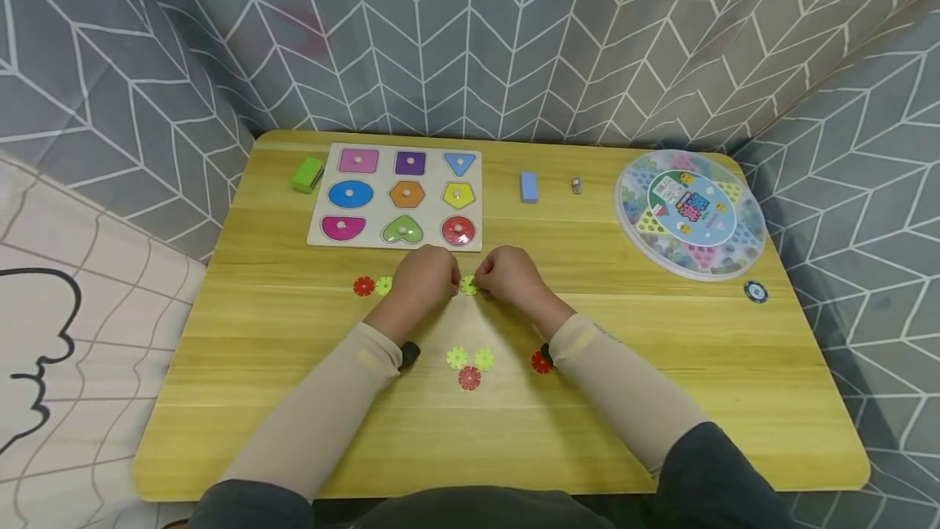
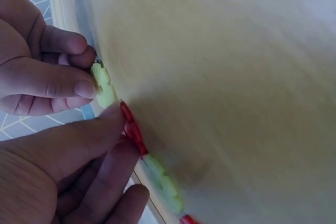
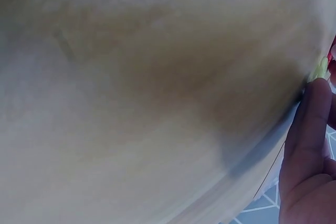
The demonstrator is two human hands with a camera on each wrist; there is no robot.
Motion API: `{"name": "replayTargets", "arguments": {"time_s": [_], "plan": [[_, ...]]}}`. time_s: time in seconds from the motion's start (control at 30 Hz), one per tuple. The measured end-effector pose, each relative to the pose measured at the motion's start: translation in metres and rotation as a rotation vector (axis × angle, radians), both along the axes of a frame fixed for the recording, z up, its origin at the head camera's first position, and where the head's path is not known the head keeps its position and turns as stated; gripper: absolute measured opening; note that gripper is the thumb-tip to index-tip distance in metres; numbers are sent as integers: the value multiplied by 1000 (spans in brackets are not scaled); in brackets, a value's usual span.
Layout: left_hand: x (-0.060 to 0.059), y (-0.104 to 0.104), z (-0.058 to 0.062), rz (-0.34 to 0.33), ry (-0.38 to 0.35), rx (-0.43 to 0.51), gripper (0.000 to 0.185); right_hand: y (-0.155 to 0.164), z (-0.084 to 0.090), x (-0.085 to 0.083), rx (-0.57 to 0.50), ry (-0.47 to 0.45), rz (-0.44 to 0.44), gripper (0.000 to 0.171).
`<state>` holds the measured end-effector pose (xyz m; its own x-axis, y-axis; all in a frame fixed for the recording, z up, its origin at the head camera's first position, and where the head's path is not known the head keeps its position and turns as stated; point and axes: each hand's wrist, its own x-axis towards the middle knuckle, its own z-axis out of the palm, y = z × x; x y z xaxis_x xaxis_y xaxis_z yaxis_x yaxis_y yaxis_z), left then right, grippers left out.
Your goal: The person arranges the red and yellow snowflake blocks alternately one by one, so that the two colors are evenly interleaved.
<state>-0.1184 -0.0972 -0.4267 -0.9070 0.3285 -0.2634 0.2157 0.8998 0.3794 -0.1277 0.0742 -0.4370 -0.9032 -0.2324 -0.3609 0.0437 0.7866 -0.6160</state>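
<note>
My two hands meet at the middle of the yellow table (image 1: pixel 661 398). My left hand (image 1: pixel 446 282) pinches a red gear disc (image 2: pixel 129 124) at the end of a short row of joined discs, with a green disc (image 1: pixel 383 286) and a red disc (image 1: pixel 363 286) trailing left. My right hand (image 1: pixel 481 285) pinches a yellow-green disc (image 1: pixel 468 287) edge to edge with that red one. The left wrist view shows this green disc (image 2: pixel 102 85) between thumb and finger. In the right wrist view only a finger (image 3: pixel 310 129) and a sliver of green disc (image 3: pixel 318 70) show.
Loose discs lie near my forearms: two green (image 1: pixel 457 358) (image 1: pixel 483 359) and two red (image 1: pixel 470 379) (image 1: pixel 541 362). A shape puzzle board (image 1: pixel 323 215), a green block (image 1: pixel 308 174), a blue block (image 1: pixel 529 186) and a round plastic box (image 1: pixel 690 215) stand at the back. A dark disc (image 1: pixel 755 291) lies right.
</note>
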Motion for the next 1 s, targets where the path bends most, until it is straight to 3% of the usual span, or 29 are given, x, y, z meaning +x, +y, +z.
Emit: {"name": "replayTargets", "arguments": {"time_s": [0.33,0.6,0.8,1.0], "plan": [[1,3,0,1,3,18,4,8,-3,4,-40,-2,-20,14],[11,24,1,-132,69,11,11,38,3,14,-141,-24,-69,15],[11,31,1,-67,74,-19,17,75,14,31,-205,-67,-60,17],[10,32,-2,-59,56,5,16,99,19,54,-175,-79,3,18]]}}
